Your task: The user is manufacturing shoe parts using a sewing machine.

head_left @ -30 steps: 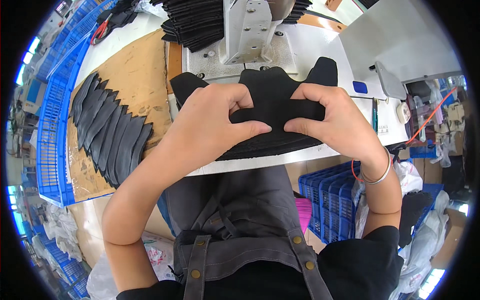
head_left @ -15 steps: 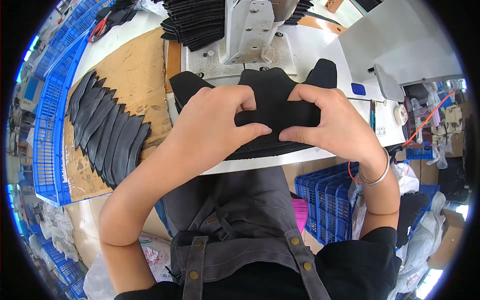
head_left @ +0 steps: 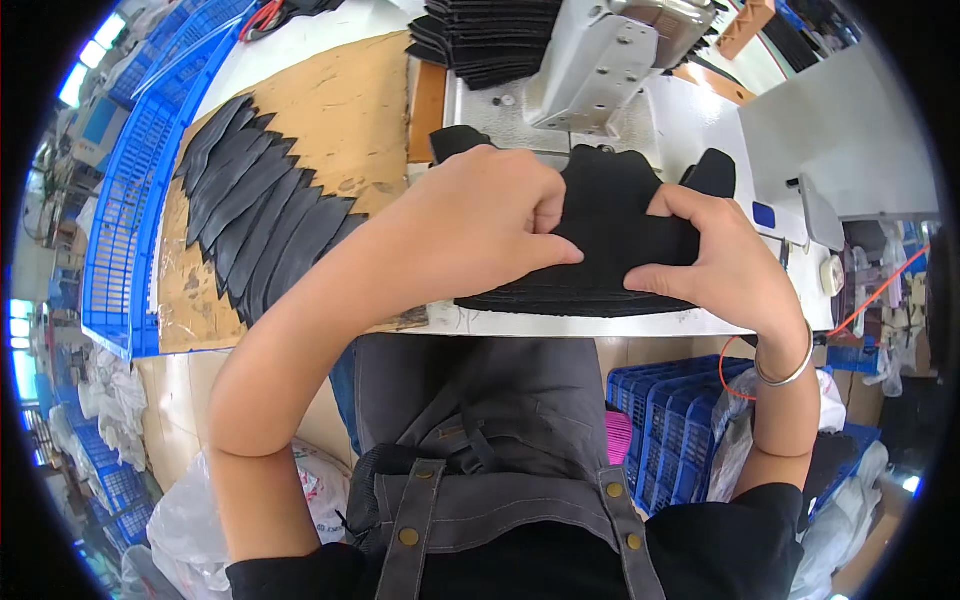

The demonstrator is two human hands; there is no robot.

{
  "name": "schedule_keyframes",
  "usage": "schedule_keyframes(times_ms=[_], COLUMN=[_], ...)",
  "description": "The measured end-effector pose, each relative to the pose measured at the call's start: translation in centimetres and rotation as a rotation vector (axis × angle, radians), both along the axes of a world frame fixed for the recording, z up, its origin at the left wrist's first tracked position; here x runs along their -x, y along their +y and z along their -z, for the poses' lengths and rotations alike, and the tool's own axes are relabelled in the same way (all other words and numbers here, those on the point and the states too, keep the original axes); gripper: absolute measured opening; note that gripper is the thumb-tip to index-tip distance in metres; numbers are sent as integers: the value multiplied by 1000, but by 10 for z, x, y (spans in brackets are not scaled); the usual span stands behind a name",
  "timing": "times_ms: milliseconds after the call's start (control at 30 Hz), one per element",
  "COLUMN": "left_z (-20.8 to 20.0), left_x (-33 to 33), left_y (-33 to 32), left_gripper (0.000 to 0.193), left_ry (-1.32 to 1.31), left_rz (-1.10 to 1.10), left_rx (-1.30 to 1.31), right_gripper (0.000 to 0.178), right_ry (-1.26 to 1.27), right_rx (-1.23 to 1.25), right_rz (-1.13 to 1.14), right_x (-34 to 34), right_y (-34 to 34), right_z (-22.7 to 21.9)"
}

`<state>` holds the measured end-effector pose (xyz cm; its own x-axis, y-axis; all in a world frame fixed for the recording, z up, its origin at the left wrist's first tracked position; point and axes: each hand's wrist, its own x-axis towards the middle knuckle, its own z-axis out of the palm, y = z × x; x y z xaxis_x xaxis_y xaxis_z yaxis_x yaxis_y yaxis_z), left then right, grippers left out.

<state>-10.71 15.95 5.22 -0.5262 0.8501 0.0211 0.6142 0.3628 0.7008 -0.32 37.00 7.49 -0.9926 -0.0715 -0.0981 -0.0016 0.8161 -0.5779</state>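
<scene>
A black shaped fabric piece (head_left: 610, 215) lies over a stack of similar black pieces (head_left: 600, 300) at the front of the white worktable. My left hand (head_left: 505, 215) is on its left part, fingers curled and thumb pointing inward along the cloth; what is under the fingers is mostly hidden. On the right side, my right hand (head_left: 735, 250) grips a folded part of the same piece between thumb and fingers. Just beyond stands a white sewing machine (head_left: 600, 75), its lower end close to the fabric's far edge.
Dark curved pieces (head_left: 265, 205) lie fanned out on a cardboard sheet (head_left: 335, 100) at left, beside a blue plastic basket (head_left: 120, 240). Another black stack (head_left: 490, 40) sits behind. Red-handled scissors (head_left: 262, 18) lie far left. Blue crates (head_left: 660, 430) stand below the table at right.
The whole view has shifted, so the table and machine sit further right. The fold that spanned both hands now shows only by my right hand; my left fingers have curled in more.
</scene>
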Motion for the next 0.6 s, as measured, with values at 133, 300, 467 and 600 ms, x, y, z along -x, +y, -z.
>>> schedule_keyframes(times_ms=[133,300,467,600], left_z=[7,-3,16,45], left_x=[-1,-12,-64,-80], left_y=[-1,-2,9,16], left_gripper=[34,30,65,87], left_ry=[31,28,831,560], left_rz=[0,-15,-66,12], left_rx=[-52,97,-102,-99], right_gripper=[43,43,41,32], right_ry=[2,80,30,19], right_rx=[-8,-30,-88,11], right_rz=[8,-24,-12,38], right_x=[1,0,0,-6], right_y=[-2,1,2,2], right_z=[-1,6,5,-3])
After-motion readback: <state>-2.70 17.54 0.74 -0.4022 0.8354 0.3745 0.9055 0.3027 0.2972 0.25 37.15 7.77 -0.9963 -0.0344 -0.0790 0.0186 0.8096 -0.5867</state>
